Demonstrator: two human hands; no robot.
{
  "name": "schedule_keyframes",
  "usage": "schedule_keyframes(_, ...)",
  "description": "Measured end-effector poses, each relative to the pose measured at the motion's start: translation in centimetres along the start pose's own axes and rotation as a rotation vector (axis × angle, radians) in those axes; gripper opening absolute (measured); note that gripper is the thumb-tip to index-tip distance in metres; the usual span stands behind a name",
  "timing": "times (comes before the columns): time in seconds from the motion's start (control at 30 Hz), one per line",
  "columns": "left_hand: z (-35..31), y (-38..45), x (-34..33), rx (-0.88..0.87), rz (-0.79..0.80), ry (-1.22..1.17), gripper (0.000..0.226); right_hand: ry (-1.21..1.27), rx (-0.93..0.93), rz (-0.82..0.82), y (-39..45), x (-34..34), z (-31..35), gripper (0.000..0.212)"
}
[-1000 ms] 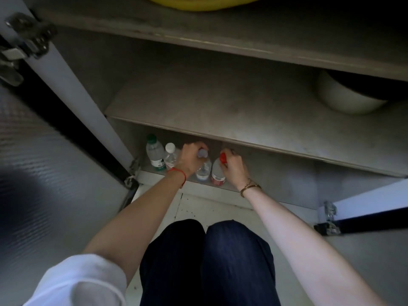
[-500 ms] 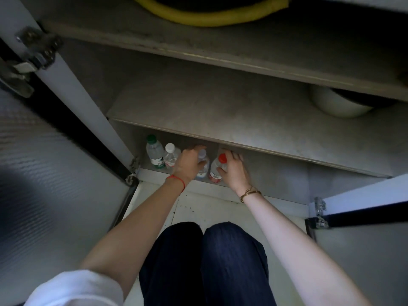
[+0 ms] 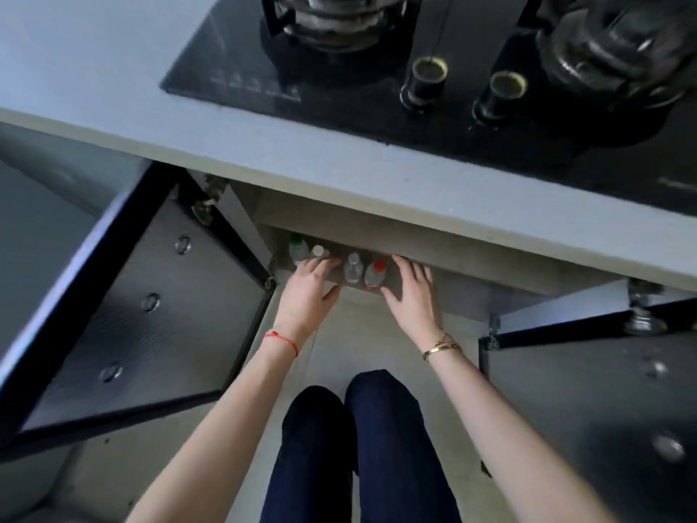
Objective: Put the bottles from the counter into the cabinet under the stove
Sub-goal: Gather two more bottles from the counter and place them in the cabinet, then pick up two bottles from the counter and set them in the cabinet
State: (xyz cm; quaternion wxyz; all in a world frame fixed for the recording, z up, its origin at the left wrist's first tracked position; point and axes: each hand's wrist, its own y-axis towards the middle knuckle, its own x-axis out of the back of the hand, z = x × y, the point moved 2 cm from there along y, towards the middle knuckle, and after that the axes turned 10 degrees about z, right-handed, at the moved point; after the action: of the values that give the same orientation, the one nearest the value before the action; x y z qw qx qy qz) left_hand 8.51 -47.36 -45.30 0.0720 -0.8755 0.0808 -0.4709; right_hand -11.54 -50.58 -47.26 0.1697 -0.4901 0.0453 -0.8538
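Note:
Several small clear bottles stand in a row on the cabinet floor under the stove: a green-capped bottle at the left, a white-capped bottle, a grey-capped bottle and a red-capped bottle. My left hand is open with spread fingers, just left of the grey-capped bottle and in front of the white-capped one. My right hand is open, palm down, just right of the red-capped bottle. Neither hand holds anything.
The grey counter carries a black gas stove with two knobs. The left cabinet door and the right cabinet door swing wide open on either side. My knees in dark trousers are over the pale floor.
Both hands have let go of the grey-capped and red-capped bottles and pulled back, fingers spread. My head has risen, so the counter and stove now show instead of the inner shelves.

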Motion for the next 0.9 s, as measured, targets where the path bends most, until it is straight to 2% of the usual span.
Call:
schedule_keyframes(0.2, -7.3, -7.9, 10.4, -0.029, -0.065, 0.007, 0.044, 0.012, 0.029, -0.014, -8.0, 10.3, 6.4, 0.061)
schedule_keyframes(0.47, -15.4, -16.8, 21.2, -0.101, -0.149, 0.018, 0.048, -0.044, 0.053, -0.177, -18.1, 22.5, 11.7, 0.059)
schedule_keyframes(0.67, -19.6, -21.2, 24.7, -0.158, -0.186, 0.039, 0.046, -0.060, 0.055, -0.258, -25.3, 26.2, 12.2, 0.059)
schedule_keyframes(0.9, -25.3, -23.7, 24.2, -0.273, -0.131, 0.041, 0.050, -0.031, -0.019, -0.361, -33.5, 28.3, 10.0, 0.060)
